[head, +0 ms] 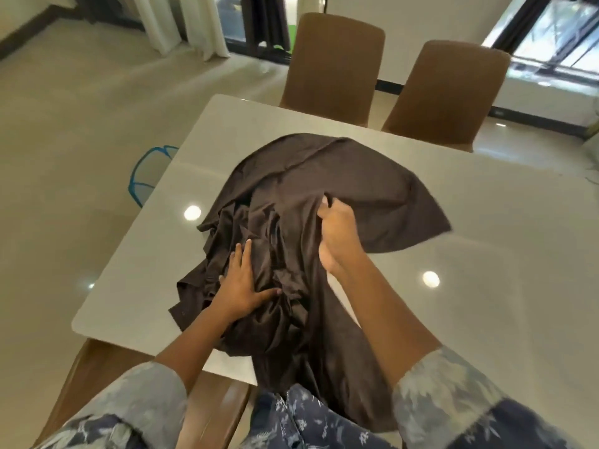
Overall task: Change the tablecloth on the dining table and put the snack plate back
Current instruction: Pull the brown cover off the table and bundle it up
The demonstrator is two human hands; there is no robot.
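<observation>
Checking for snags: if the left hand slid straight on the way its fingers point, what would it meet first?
Likely more bunched folds of the dark tablecloth just ahead of the left hand, which rests on it.

A home dining room: glossy white dining table (486, 254), tan chairs (334, 63), curtains (194, 24), tiled floor (81, 124).

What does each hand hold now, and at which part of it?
The right hand grips the dark brown tablecloth by a raised fold near its middle. The left hand holds nothing; it presses flat on the bunched part.
</observation>
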